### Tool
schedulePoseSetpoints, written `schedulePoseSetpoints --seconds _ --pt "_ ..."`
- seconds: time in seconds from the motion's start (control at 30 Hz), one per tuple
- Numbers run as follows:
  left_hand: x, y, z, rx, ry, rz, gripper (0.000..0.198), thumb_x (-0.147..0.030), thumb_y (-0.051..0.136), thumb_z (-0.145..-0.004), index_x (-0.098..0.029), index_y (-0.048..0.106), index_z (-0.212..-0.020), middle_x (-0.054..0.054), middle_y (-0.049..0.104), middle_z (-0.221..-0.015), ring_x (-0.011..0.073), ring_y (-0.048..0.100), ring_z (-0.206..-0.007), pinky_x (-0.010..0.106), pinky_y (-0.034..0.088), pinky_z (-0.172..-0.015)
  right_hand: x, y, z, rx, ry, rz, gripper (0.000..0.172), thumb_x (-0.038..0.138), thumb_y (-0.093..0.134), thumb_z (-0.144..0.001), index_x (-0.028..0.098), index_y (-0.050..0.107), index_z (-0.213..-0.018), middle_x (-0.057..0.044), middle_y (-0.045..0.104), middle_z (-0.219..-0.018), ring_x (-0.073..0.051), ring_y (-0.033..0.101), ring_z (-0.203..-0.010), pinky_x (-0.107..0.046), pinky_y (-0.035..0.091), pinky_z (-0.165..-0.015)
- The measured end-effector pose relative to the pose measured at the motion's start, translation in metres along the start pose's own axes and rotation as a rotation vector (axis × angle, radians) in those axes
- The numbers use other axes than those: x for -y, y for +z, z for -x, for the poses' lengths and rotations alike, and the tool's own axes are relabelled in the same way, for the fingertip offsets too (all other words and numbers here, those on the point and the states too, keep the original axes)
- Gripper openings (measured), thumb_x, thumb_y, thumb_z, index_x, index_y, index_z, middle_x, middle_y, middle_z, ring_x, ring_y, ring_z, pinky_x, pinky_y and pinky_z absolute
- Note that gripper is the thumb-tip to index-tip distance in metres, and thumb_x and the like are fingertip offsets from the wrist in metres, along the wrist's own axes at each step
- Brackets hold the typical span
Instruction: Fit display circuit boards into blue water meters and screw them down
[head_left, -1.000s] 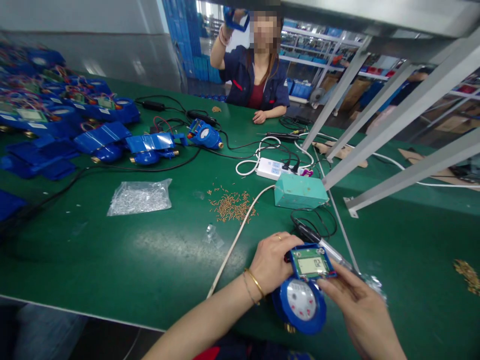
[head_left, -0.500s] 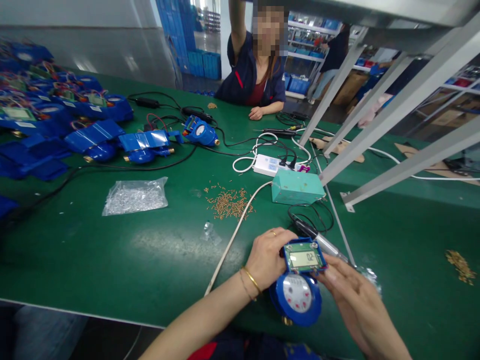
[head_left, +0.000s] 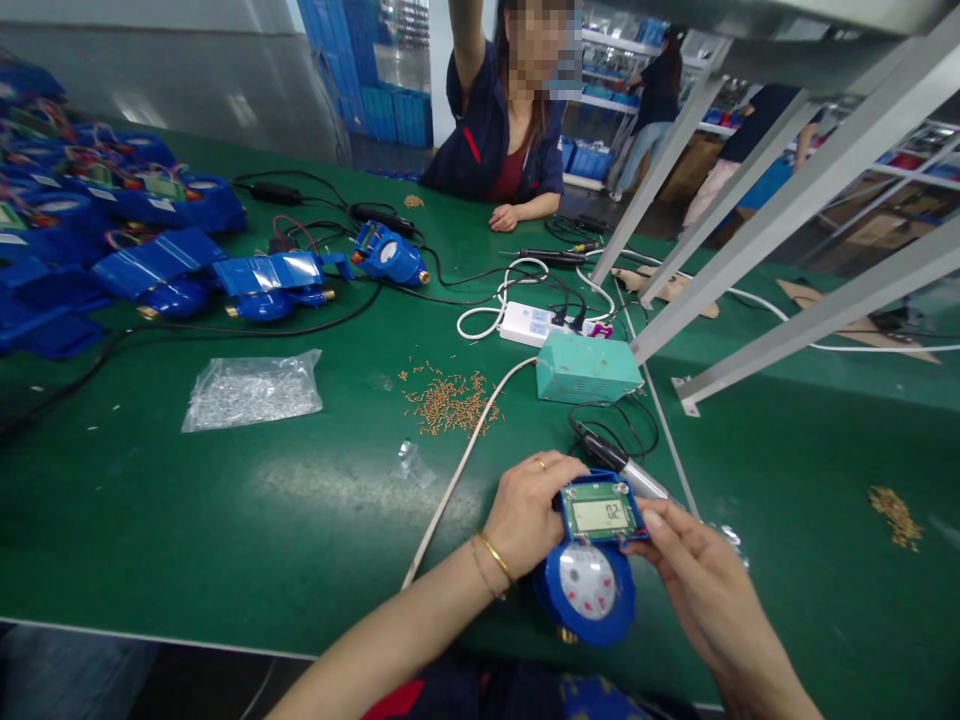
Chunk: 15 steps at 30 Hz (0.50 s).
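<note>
Low in the view, a blue water meter (head_left: 589, 590) with a round white dial sits at the table's near side. On its upper part is an open blue housing with a green circuit board and a lit display (head_left: 600, 514). My left hand (head_left: 529, 510) grips the left side of that housing, its fingers partly hidden behind it. At the right side, my right hand (head_left: 686, 550) pinches the housing's edge beside some thin red wires, thumb on top. An electric screwdriver (head_left: 626, 465) lies just behind the meter.
A heap of small copper-coloured screws (head_left: 454, 402) and a clear plastic bag (head_left: 253, 390) lie on the green table. Behind are a teal box (head_left: 589, 367) and a power strip (head_left: 529, 325). Several blue meters (head_left: 169, 275) crowd the left. Metal legs (head_left: 757, 240) rise right. A co-worker (head_left: 499, 130) sits opposite.
The whole view has shifted slightly, so things appear a little further left. Both hands keep their hold on the meter, which stays in nearly the same position.
</note>
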<state>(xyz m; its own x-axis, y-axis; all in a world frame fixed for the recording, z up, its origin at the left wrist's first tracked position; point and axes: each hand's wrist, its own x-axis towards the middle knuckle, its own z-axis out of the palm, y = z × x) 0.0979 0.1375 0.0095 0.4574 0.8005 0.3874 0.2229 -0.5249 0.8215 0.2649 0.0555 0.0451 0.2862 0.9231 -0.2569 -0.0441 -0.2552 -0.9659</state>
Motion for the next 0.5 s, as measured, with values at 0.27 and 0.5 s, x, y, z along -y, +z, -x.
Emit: schedulePoseSetpoints --seconds 0.27,0.5 --pt "-0.001 0.0 0.0 -0.022 0.018 -0.001 0.014 -0.012 0.066 -0.081 -0.018 0.067 -0.094 0.007 0.074 -0.097 0.0211 0.07 -0.093 0.031 0.055 -0.084 -0.009 0.004 0.001 -0.194 -0.045 -0.049 0.028 0.042 0.083 -0.071 0.019 0.07 -0.081 -0.003 0.071 -0.077 -0.015 0.064 -0.065 -0.023 0.057 -0.062" --pt "-0.001 0.0 0.001 -0.035 0.002 -0.007 0.016 -0.013 0.065 -0.083 -0.019 0.066 -0.097 0.006 0.073 -0.098 0.0207 0.069 -0.094 0.031 0.054 -0.086 -0.017 0.0 0.008 -0.262 0.018 -0.068 0.03 0.045 0.083 -0.071 0.019 0.078 -0.083 -0.004 0.074 -0.09 -0.017 0.069 -0.076 -0.024 0.06 -0.073"
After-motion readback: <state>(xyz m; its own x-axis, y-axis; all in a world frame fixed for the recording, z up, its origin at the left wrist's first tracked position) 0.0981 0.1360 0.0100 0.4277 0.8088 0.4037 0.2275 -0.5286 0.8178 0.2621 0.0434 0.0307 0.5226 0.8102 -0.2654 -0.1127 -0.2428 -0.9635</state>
